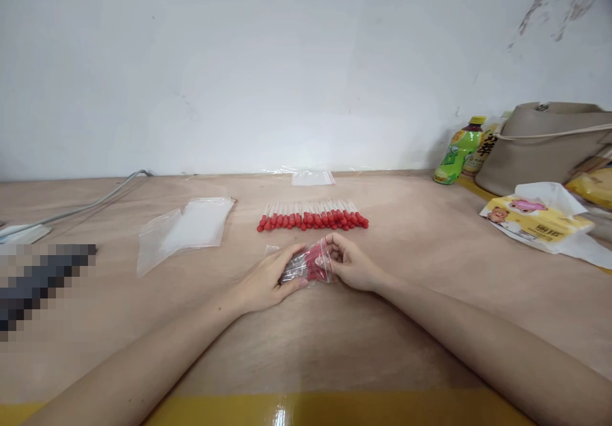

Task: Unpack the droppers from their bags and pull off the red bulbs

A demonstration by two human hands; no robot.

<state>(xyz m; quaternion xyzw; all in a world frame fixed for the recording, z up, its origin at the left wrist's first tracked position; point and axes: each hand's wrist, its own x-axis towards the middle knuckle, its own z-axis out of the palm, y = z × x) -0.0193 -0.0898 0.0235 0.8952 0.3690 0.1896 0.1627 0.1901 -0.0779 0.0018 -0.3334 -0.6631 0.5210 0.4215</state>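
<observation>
A clear zip bag (313, 265) with a red line along its mouth lies sideways between my hands. Red-tipped sticks show through its plastic, their red ends toward the right. My left hand (275, 278) is closed around the left part of the bag. At the bag's mouth, the fingers of my right hand (348, 263) are pinched on the zip edge. Just beyond my hands, a row of thin pale sticks with red tips (313, 220) lies on the table, tips toward me.
Stacked clear bags (198, 222) lie at left, another bag (313, 178) by the wall. A cable (109, 198) and a dark pixelated object (38, 286) are farther left. At right are a tissue pack (535, 219), a green bottle (459, 152) and a beige handbag (540, 145).
</observation>
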